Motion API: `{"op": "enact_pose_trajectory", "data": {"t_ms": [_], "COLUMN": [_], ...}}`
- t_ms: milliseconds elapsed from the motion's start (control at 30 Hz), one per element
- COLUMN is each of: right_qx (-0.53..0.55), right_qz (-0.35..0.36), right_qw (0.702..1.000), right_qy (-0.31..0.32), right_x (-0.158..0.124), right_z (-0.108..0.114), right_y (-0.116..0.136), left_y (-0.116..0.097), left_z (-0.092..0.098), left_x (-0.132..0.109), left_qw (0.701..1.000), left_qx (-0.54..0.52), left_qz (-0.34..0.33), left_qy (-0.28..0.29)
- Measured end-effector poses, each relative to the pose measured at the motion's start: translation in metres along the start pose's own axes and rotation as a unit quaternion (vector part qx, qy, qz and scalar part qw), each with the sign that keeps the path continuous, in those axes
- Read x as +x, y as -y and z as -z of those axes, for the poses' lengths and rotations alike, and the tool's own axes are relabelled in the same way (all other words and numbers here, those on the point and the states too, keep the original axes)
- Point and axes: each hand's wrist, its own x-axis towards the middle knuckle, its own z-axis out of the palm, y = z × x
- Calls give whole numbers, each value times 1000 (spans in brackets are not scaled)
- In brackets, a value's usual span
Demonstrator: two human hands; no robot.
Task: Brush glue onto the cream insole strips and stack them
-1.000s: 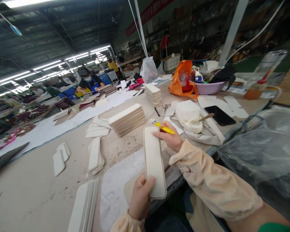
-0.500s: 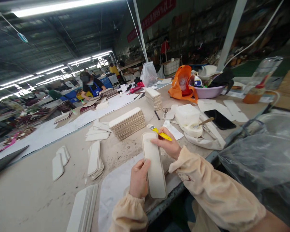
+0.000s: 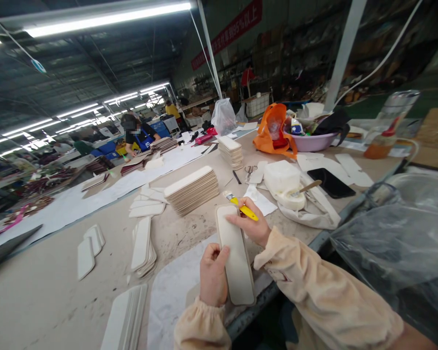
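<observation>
A long cream panel (image 3: 237, 262) with rounded corners is tilted up over the table's near edge. My left hand (image 3: 213, 272) is closed on its left side, thumb on the face. My right hand (image 3: 253, 221) holds a paintbrush (image 3: 247, 211) with a yellow handle, its bristles pointing away to the upper left. The right fingers also press on the panel's upper part. Under the panel lies a white sheet (image 3: 171, 287). Beyond it stands a tall stack of similar panels (image 3: 193, 189), and fanned panels (image 3: 144, 245) lie to the left.
A white tub (image 3: 282, 177) with a stick, a black phone (image 3: 331, 183), scissors (image 3: 251, 170) and a pen (image 3: 236, 177) lie to the right. Behind are an orange bag (image 3: 275, 129) and a purple basin (image 3: 314, 141). A co-worker (image 3: 138, 133) is across the table.
The panel and both hands have shifted slightly down in view, and the panel leans a little more. The brush is still in my right hand.
</observation>
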Motion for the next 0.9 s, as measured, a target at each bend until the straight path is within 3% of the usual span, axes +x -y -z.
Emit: {"op": "enact_pose_trajectory", "data": {"t_ms": [367,533,700,900], "right_qx": [-9,24,10,-10], "right_qz": [-1,6,47,73], "right_qw": [1000,1000,998,993], "right_qy": [-1,-1,-28,-95], "right_x": [0,3,10,20], "right_z": [-1,1,10,19], "right_y": [-2,1,-2,-11], "left_y": [4,-5,-12,7], "left_z": [1,-2,-1,13], "left_x": [2,-2,-14,-43], "left_qw": [1000,998,987,974], "left_qx": [-11,-49,-87,-46], "left_qz": [7,35,110,156], "left_qy": [-2,11,81,158]}}
